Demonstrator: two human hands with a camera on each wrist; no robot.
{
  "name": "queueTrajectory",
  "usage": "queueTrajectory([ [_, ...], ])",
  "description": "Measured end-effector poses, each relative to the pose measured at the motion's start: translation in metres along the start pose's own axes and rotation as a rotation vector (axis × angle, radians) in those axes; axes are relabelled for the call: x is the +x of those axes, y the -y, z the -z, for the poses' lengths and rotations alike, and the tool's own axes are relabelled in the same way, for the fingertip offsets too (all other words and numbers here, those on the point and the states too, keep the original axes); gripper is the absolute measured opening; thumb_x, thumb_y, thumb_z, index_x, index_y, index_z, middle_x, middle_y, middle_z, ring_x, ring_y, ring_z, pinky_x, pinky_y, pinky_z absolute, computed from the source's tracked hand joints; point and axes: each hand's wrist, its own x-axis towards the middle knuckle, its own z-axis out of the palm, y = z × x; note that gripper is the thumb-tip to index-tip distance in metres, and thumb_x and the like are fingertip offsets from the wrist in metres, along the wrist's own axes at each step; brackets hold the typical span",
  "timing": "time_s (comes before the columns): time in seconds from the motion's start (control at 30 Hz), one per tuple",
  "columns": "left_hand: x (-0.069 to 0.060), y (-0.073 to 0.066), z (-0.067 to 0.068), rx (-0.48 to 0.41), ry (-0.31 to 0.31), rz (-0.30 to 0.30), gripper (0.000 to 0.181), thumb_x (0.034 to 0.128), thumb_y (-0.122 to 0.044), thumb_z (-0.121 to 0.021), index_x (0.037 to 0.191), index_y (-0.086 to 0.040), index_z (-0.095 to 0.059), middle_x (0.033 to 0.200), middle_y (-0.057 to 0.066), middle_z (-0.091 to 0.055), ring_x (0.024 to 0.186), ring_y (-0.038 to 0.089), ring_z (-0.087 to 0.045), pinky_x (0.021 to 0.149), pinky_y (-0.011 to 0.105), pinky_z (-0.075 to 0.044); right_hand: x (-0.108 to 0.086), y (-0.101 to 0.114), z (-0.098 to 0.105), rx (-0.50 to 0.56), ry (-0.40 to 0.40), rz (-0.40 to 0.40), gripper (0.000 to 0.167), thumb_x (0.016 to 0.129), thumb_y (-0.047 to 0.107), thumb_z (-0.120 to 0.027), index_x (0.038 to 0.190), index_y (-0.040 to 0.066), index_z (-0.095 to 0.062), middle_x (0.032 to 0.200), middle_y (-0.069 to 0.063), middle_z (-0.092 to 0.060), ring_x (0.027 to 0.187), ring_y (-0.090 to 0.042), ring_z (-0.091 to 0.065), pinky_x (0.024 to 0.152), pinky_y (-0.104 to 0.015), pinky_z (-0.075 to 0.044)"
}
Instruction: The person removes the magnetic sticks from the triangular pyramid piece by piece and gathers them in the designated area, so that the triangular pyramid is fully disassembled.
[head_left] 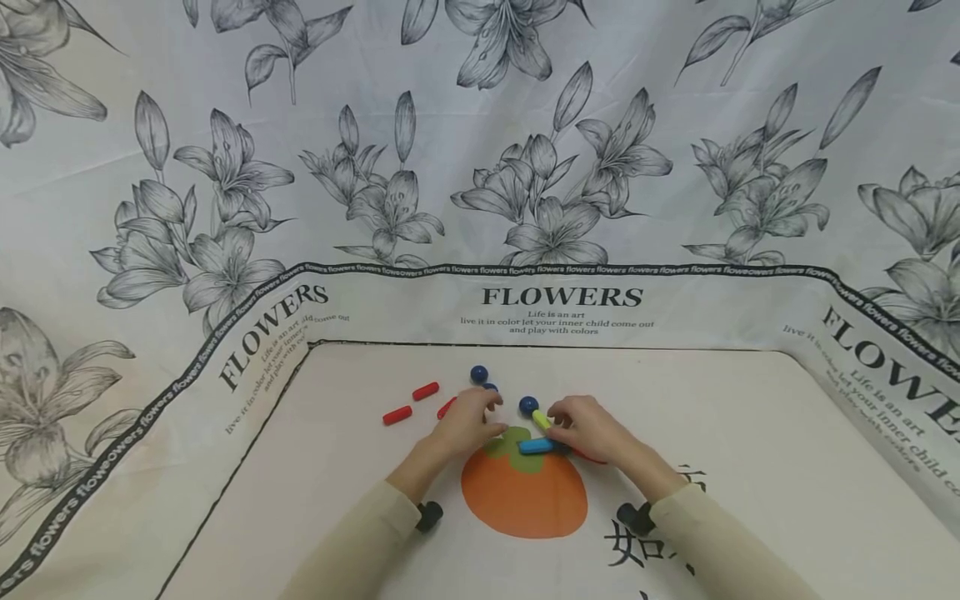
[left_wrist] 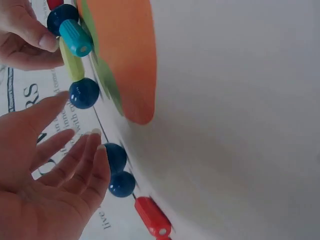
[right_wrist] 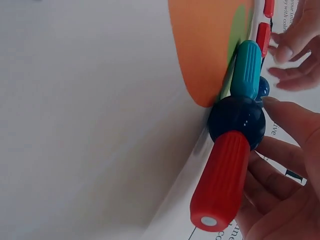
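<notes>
My right hand (head_left: 588, 427) pinches a yellow-green magnetic rod (left_wrist: 73, 62) close to a dark blue ball (right_wrist: 235, 120). From that ball a turquoise rod (head_left: 536, 447) and a red rod (right_wrist: 222, 180) stick out on different sides. Another blue ball (head_left: 528, 406) sits on the far end of the yellow-green rod. My left hand (head_left: 468, 421) hovers left of this joined piece, fingers apart and loosely bent, holding nothing. In the left wrist view, two loose blue balls (left_wrist: 116, 158) appear just beyond its fingertips.
Red rods (head_left: 425, 390) (head_left: 397, 415) lie left of my left hand, one more partly behind it. The pale cloth carries an orange fruit print (head_left: 525, 500) and black characters (head_left: 636, 543). A flower-printed curtain (head_left: 555, 183) rises behind the table.
</notes>
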Motion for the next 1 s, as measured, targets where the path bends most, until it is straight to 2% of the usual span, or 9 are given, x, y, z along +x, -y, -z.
queueTrajectory([
  [0.17,0.012,-0.003,-0.008,-0.025,0.025,-0.025,0.049,0.0931,-0.028,-0.078,0.137,-0.012,-0.060,0.124,0.006,-0.064,0.100,0.017,-0.061,0.085,0.029,-0.056,0.005,0.002,-0.004,0.000,-0.017,0.004,0.027,0.091,0.016,-0.076,0.112,-0.002,-0.074,0.088,-0.002,-0.069,0.080,-0.015,-0.059,0.074,-0.034,-0.055],
  [0.4,0.028,-0.007,-0.013,-0.100,0.073,-0.052,0.054,0.0939,-0.023,-0.076,0.141,-0.007,-0.056,0.127,0.011,-0.063,0.098,0.018,-0.060,0.083,0.031,-0.055,0.015,0.003,-0.010,-0.008,-0.042,-0.021,0.018,0.091,0.016,-0.076,0.101,0.001,-0.077,0.078,0.000,-0.068,0.070,-0.014,-0.058,0.067,-0.031,-0.052],
  [0.6,0.039,-0.007,-0.020,-0.067,0.095,-0.079,0.048,0.0938,-0.018,-0.076,0.137,-0.009,-0.059,0.114,0.007,-0.067,0.091,0.015,-0.059,0.077,0.026,-0.053,0.021,0.004,-0.014,-0.005,-0.037,-0.029,0.015,0.091,0.017,-0.076,0.093,0.002,-0.077,0.073,0.001,-0.066,0.065,-0.014,-0.056,0.063,-0.029,-0.050],
  [0.87,0.041,-0.012,-0.020,-0.069,0.093,-0.015,0.043,0.0946,-0.019,-0.075,0.134,-0.010,-0.060,0.093,0.002,-0.063,0.081,0.015,-0.058,0.070,0.028,-0.052,0.025,0.003,-0.017,-0.012,-0.044,-0.036,0.015,0.093,0.018,-0.075,0.087,0.003,-0.076,0.065,0.003,-0.061,0.060,-0.013,-0.054,0.059,-0.027,-0.046],
  [1.0,0.042,-0.013,-0.022,-0.042,0.097,-0.015,0.044,0.0942,-0.019,-0.076,0.135,-0.011,-0.062,0.088,0.000,-0.062,0.077,0.014,-0.058,0.067,0.025,-0.050,0.024,0.002,-0.018,-0.015,-0.048,-0.031,0.014,0.093,0.017,-0.075,0.087,0.004,-0.076,0.067,0.003,-0.063,0.061,-0.013,-0.055,0.060,-0.028,-0.047],
])
